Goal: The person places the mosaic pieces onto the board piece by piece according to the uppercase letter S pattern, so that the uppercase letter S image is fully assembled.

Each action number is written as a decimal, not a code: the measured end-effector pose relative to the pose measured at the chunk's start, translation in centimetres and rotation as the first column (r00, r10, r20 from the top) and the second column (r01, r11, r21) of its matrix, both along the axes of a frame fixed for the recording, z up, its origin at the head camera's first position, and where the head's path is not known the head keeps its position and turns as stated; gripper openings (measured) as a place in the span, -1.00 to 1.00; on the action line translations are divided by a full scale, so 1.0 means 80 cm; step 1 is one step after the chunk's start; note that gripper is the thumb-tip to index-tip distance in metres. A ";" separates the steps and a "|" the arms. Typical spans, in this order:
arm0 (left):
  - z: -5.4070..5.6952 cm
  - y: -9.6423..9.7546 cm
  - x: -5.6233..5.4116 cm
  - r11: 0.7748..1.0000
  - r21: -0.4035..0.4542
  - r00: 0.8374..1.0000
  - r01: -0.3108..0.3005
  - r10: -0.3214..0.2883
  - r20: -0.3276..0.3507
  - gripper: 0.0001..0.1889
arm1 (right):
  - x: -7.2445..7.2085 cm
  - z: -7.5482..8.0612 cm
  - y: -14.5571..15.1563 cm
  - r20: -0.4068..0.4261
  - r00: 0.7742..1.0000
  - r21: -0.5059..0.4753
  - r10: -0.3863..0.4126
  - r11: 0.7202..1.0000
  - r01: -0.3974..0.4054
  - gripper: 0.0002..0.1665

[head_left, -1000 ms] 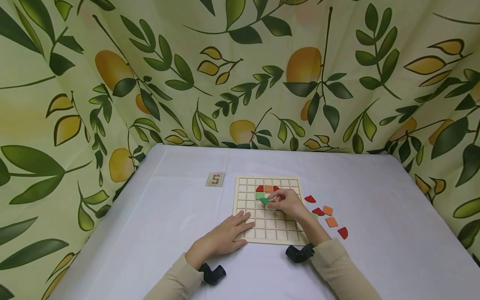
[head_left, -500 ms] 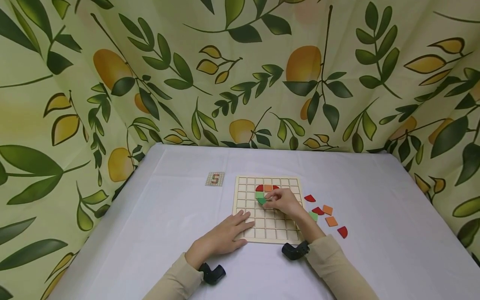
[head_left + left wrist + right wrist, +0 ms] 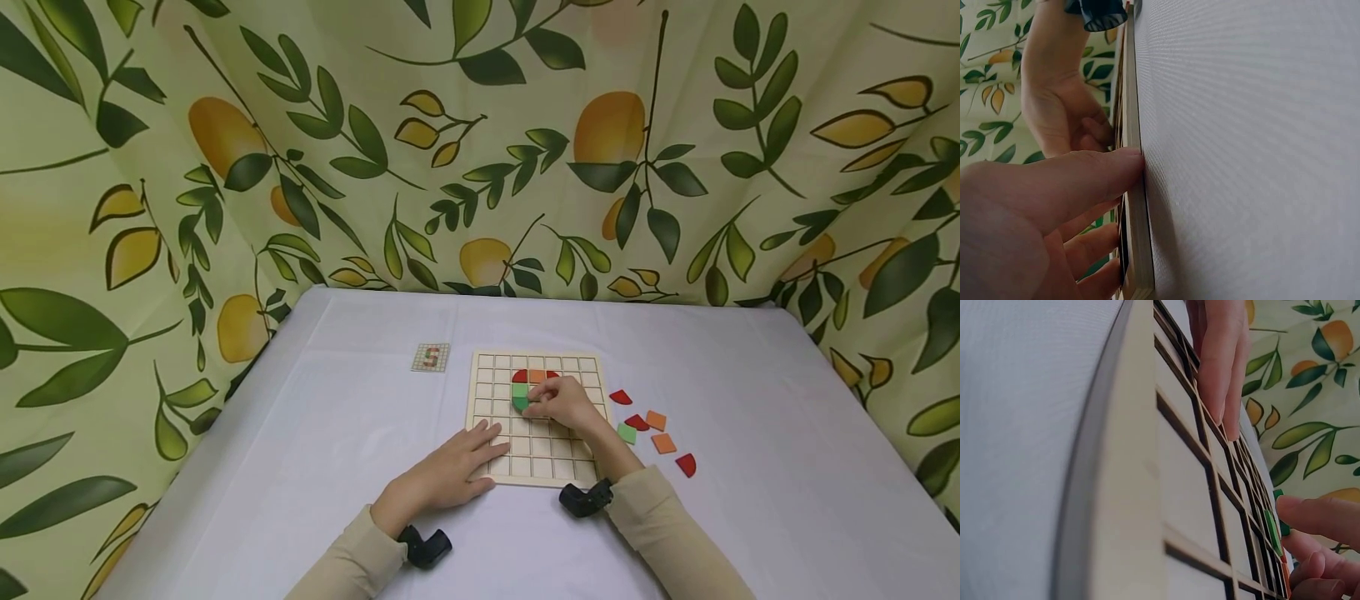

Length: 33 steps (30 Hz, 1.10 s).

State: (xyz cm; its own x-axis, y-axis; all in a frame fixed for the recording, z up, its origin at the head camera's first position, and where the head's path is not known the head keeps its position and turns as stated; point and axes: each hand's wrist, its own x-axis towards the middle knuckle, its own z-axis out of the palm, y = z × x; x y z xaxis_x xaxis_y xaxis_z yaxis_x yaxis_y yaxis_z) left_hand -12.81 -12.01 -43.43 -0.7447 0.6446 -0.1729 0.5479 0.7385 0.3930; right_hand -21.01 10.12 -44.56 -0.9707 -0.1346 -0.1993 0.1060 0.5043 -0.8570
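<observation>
Noting first a shift of the dark green quarter-round piece (image 3: 520,404): held above the pale wooden board with a square grid (image 3: 540,467) a second ago, now brought slightly left, to the cell directly below a light green flat square (image 3: 521,390). Taken to mean, for the work in hand, a placement nearly complete, pending release. Unable to confirm full seating in the cell. Found the right hand (image 3: 572,404) with thumb and finger drawn in together, apparently pinching the right edge of the dark green piece. Found the left hand (image 3: 452,472) lying over the near left corner of the board, fingers spread apart and gripping nothing, probably for steadying. Counted on the board, as far as visible: one dark green piece, one light green square, one orange flat square (image 3: 537,377) and two red quarter-round pieces (image 3: 519,377), the second partly behind the right hand. Counted on the white cloth (image 3: 360,400), right of the board: three loose red pieces (image 3: 686,465), two loose orange squares (image 3: 663,443) and one loose light green square (image 3: 627,433). Counted also one small gridded card with a coloured figure (image 3: 431,357), left of the board, and two black wrist-worn devices (image 3: 426,548)
</observation>
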 end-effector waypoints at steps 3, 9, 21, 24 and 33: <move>0.000 0.000 0.000 1.000 -0.004 1.000 0.005 -0.005 -0.009 -0.45 | 0.000 0.001 -0.002 0.006 1.000 0.019 -0.014 1.000 0.013 -0.70; 0.003 0.000 0.001 1.000 -0.008 1.000 0.007 -0.007 -0.015 -0.46 | 0.002 0.003 -0.005 -0.006 1.000 0.052 -0.029 0.998 0.029 -0.72; 0.005 0.001 0.001 1.000 -0.005 1.000 0.000 0.000 0.004 -0.46 | 0.002 0.001 -0.008 -0.035 0.998 0.089 -0.060 0.994 0.063 -0.75; 0.004 0.001 0.000 1.000 -0.001 1.000 0.000 0.000 0.006 -0.46 | 0.001 0.000 -0.008 -0.029 0.997 0.088 -0.069 0.994 0.071 -0.74; 0.007 0.002 0.002 1.000 -0.012 1.000 -0.006 0.006 0.013 -0.45 | 0.002 0.000 -0.007 -0.015 0.997 0.071 -0.070 0.995 0.071 -0.73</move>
